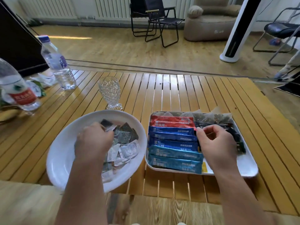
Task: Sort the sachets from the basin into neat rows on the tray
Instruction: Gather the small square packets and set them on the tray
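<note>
Sorting is running midway: tray (248, 166) rows filling, basin (61, 161) sachets (126, 150) remaining, left hand (95, 140) gripping some, right hand (216, 140) curling, contents unclear.

One head-worn wide-angle view looks forward and steeply down from close above the slatted wooden table (178, 95). The table's near edge lies at the bottom of the picture, and the room's floor stretches beyond its far edge.

White basin (61, 159) sits just left of the tray (248, 164). Left hand (94, 142) in basin, fingers curled into loose sachets (128, 148). Right hand (217, 142) over tray, fingers curled above dark sachets (237, 138), w/ red (172, 121) & blue sachets (173, 140) rowed just left of it.
</note>
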`<action>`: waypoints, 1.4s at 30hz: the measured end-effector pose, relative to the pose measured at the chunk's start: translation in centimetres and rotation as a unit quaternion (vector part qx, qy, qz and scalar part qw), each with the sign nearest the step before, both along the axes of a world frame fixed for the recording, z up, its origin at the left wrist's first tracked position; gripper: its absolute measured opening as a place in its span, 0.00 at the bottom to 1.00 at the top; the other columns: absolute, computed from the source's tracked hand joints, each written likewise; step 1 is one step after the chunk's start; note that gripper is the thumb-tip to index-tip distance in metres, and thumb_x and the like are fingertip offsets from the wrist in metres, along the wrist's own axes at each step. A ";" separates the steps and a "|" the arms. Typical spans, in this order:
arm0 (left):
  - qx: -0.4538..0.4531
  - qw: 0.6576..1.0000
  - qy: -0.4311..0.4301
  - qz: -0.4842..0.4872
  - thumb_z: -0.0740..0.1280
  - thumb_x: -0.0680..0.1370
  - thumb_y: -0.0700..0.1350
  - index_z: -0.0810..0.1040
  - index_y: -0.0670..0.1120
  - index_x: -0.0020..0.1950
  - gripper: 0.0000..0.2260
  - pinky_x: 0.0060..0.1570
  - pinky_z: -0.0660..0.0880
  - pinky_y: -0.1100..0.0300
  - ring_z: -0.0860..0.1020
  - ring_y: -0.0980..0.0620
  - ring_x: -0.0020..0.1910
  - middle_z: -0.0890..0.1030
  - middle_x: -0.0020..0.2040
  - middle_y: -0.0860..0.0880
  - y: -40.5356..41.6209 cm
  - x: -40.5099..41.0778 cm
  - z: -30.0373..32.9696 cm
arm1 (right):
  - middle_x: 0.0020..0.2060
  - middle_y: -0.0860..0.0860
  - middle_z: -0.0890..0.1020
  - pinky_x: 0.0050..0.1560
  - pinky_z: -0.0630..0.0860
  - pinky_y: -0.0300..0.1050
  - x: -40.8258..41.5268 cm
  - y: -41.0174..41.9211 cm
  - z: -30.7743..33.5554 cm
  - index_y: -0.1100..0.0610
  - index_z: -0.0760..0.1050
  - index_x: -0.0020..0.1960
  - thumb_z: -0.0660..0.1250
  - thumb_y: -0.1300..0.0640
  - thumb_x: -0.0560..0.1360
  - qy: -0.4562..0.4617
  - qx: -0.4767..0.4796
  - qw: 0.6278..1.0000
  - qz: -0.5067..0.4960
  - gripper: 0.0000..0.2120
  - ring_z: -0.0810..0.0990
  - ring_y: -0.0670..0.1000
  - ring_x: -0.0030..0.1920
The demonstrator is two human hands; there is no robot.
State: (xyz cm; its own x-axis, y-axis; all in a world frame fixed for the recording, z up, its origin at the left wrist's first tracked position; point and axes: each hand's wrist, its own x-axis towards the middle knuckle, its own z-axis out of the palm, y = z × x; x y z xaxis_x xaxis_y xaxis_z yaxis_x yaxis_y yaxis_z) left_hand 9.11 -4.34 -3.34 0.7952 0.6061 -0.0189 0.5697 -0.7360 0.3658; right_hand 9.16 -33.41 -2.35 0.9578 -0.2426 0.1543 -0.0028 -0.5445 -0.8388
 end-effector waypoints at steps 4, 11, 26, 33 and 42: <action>-0.043 0.987 0.049 0.144 0.64 0.75 0.59 0.67 0.37 0.67 0.31 0.53 0.70 0.46 0.69 0.35 0.61 0.71 0.63 0.36 2.9 -0.6 -1.4 | 0.35 0.43 0.79 0.35 0.75 0.32 -1.4 6.1 0.4 0.50 0.75 0.42 0.67 0.50 0.76 -0.017 0.017 0.991 0.134 0.06 0.79 0.41 0.38; -0.051 0.998 0.046 0.008 0.60 0.75 0.66 0.62 0.54 0.72 0.29 0.68 0.58 0.42 0.58 0.38 0.67 0.58 0.71 0.43 1.3 0.9 -3.5 | 0.39 0.45 0.81 0.46 0.79 0.43 -3.9 12.9 -1.7 0.50 0.76 0.44 0.67 0.46 0.75 0.050 -0.100 0.944 0.310 0.07 0.79 0.44 0.42; -0.139 0.955 -0.122 -0.233 0.61 0.80 0.40 0.74 0.54 0.64 0.15 0.55 0.73 0.58 0.77 0.55 0.54 0.80 0.54 0.54 -1.8 1.9 -2.4 | 0.41 0.47 0.78 0.47 0.75 0.41 -3.2 13.0 -2.7 0.53 0.76 0.44 0.65 0.49 0.77 0.037 -0.143 0.931 0.333 0.07 0.75 0.46 0.45; -0.101 0.989 -0.054 -0.089 0.71 0.73 0.44 0.73 0.48 0.63 0.19 0.59 0.74 0.52 0.75 0.48 0.58 0.77 0.58 0.49 0.4 1.4 -3.1 | 0.40 0.45 0.78 0.47 0.77 0.41 -3.3 12.8 -2.8 0.51 0.76 0.44 0.65 0.48 0.76 0.040 -0.133 0.932 0.334 0.07 0.76 0.44 0.43; -0.279 0.913 -0.295 -0.044 0.70 0.77 0.45 0.82 0.46 0.50 0.05 0.46 0.77 0.60 0.81 0.54 0.44 0.84 0.42 0.52 -0.5 0.6 0.1 | 0.41 0.45 0.79 0.45 0.77 0.38 -3.3 12.6 -2.6 0.51 0.77 0.46 0.66 0.48 0.76 0.042 -0.117 0.934 0.334 0.07 0.77 0.43 0.43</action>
State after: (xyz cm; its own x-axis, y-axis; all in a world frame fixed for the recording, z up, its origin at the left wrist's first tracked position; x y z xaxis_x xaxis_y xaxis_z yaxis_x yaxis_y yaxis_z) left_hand 9.68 -4.88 -3.28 0.8116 0.5666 0.1424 0.0996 -0.3744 0.9219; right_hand 5.90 -20.84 -4.93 0.8943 0.4451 0.0457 0.3430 -0.6164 -0.7088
